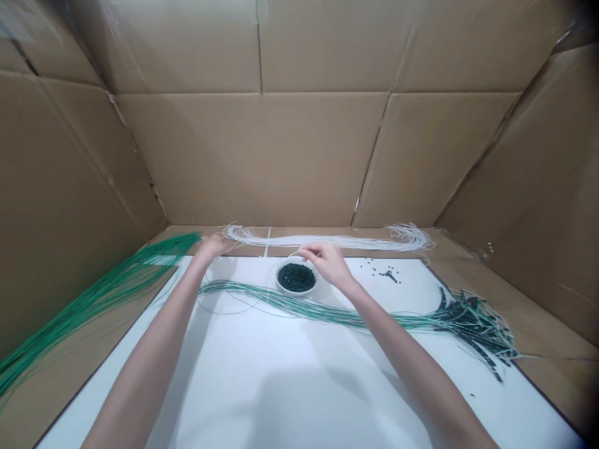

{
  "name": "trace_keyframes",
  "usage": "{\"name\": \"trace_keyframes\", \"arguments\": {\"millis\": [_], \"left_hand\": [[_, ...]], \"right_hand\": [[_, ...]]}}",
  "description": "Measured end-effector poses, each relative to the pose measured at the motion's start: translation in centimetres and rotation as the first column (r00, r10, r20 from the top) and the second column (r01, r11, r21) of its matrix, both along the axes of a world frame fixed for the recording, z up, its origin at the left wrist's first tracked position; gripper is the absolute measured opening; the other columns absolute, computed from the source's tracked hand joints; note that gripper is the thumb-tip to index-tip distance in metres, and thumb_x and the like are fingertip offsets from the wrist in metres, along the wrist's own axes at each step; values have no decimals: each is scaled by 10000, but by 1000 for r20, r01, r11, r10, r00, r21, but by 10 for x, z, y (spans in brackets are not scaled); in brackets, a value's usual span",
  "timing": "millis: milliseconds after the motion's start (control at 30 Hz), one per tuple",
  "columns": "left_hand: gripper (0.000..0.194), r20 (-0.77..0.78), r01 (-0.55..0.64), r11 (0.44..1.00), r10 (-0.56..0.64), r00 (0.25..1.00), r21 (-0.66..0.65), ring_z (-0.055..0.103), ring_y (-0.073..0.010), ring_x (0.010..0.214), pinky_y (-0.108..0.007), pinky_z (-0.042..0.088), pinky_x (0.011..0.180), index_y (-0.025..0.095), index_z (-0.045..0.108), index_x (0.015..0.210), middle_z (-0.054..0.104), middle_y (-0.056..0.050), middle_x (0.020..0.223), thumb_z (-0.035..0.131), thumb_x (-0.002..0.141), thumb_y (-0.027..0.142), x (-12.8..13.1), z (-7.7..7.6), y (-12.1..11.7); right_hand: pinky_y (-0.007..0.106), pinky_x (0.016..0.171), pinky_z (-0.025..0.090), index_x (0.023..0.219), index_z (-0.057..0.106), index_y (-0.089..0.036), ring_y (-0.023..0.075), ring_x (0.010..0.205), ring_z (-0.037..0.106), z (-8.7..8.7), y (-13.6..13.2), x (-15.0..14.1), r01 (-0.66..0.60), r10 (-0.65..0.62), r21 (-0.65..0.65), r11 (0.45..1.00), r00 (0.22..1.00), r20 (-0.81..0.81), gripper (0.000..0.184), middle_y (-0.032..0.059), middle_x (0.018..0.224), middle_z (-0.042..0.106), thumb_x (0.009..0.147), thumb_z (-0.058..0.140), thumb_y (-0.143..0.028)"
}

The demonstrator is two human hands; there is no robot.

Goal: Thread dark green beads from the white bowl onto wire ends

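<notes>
My right hand (328,260) is above the right rim of a small white bowl (286,290) filled with dark green beads (296,277). Its thumb and fingertips are pinched together on a thin white strand (294,253), whose short end points left over the bowl. Farther left, my left hand (216,246) reaches to the left end of a bundle of white strands (322,241). The fingers there are small and blurred, so their grip is unclear. In front of the bowl lies a bundle of green strands (299,307), with dark beaded ends (477,324) fanned out at the right.
A thick bundle of green strands (93,305) stretches along the left side. Several loose dark beads (389,274) are scattered right of the bowl on the white board (262,349). Cardboard walls (262,156) enclose the back and both sides.
</notes>
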State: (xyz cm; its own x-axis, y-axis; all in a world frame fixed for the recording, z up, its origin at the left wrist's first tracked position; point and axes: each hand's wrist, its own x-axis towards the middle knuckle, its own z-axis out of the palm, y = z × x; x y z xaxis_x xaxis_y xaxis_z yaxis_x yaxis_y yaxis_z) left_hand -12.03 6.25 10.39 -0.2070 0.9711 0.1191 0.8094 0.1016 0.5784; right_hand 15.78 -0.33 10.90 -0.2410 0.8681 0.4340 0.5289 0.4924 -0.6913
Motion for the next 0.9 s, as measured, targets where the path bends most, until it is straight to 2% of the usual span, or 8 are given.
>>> {"name": "trace_keyframes", "arguments": {"millis": [67,133,200,267,400,533,667,900], "left_hand": [[337,16,17,998,-18,1000,68,507,-274,1012,-349,404,799,116,557,953,577,-148,1024,496,707,337,21,2,-13],[353,71,131,985,-140,988,117,499,-189,1041,-274,390,849,185,532,1036,553,-59,1113,401,763,366,49,5,-29],[335,334,405,912,-404,852,69,551,-166,939,-248,429,769,175,565,981,580,-49,1067,399,752,354,76,7,-45],[310,443,550,835,-485,754,-20,588,-140,725,-243,443,655,156,579,941,627,-53,928,403,736,308,97,7,-57],[258,192,416,907,-421,887,67,515,-122,571,-229,378,578,137,612,687,609,-20,633,394,730,269,109,2,-63],[237,135,345,935,-354,925,85,502,-124,590,-220,345,572,156,619,714,592,-1,615,425,725,291,100,-13,-55],[224,153,371,928,-372,915,40,489,-123,586,-215,330,550,166,623,743,586,2,624,456,710,312,96,-31,-47],[226,327,457,887,-450,831,62,495,-122,587,-216,355,568,152,584,727,570,3,607,436,715,323,96,-51,-43]], "right_hand": [[204,582,369,666,659,-174,114,584,554,-5,0,-9,-51,51,18,999,998,38,207,-8,599,632,762,480,-212],[203,600,366,688,659,-184,110,600,552,-9,1,-15,-74,70,54,996,995,77,199,-11,638,645,767,476,-195],[208,623,368,715,662,-195,114,632,557,-13,3,-19,-67,56,99,993,992,111,197,-6,706,663,772,473,-192],[216,640,374,761,665,-203,123,662,567,-17,6,-21,-28,12,128,991,992,126,203,4,769,673,783,463,-205],[223,669,394,813,657,-189,132,697,582,-23,13,-17,51,-63,92,994,989,137,223,25,787,671,798,459,-291],[212,674,417,1018,579,-142,137,743,592,-29,25,-7,21,28,-128,992,928,370,356,50,820,658,727,563,-346],[203,559,407,847,645,-148,153,634,585,-46,32,-6,-52,174,-244,968,843,509,330,36,707,648,530,716,-205],[219,564,378,717,654,-177,144,591,560,-64,28,-10,-99,181,-181,979,829,528,82,31,637,624,665,594,-154]]}}
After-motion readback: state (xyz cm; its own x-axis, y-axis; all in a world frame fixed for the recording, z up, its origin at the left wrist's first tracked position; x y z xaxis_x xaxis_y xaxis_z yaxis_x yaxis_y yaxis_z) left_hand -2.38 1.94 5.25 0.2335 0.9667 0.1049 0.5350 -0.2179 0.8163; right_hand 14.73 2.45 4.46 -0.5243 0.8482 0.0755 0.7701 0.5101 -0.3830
